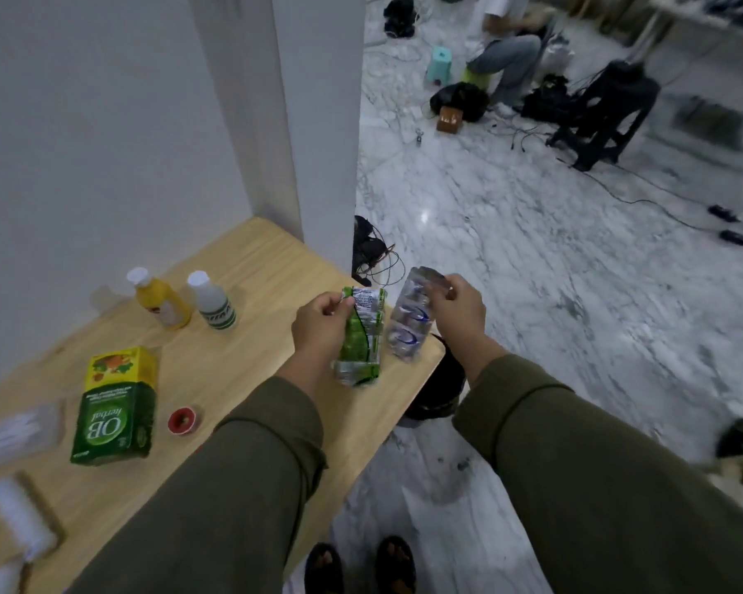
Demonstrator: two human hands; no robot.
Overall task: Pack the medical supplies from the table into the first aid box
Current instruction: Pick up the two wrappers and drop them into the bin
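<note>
My left hand (320,325) grips a green and silver foil packet (361,336) by its top edge, above the right end of the wooden table (249,267). My right hand (457,312) holds a crumpled clear plastic bottle (410,319) just past the table's corner. On the table lie a green and yellow OB herbal box (114,405), a yellow bottle (159,302), a white bottle (211,300), a small red round tin (183,419), white gauze rolls (20,514) and a clear packet (14,430). No first aid box shows in this view.
A white wall and pillar (314,122) stand behind the table. A dark bin (438,390) sits on the marble floor under the table's right corner. Cables, a black stool (605,109) and a seated person (507,57) are farther off on the floor.
</note>
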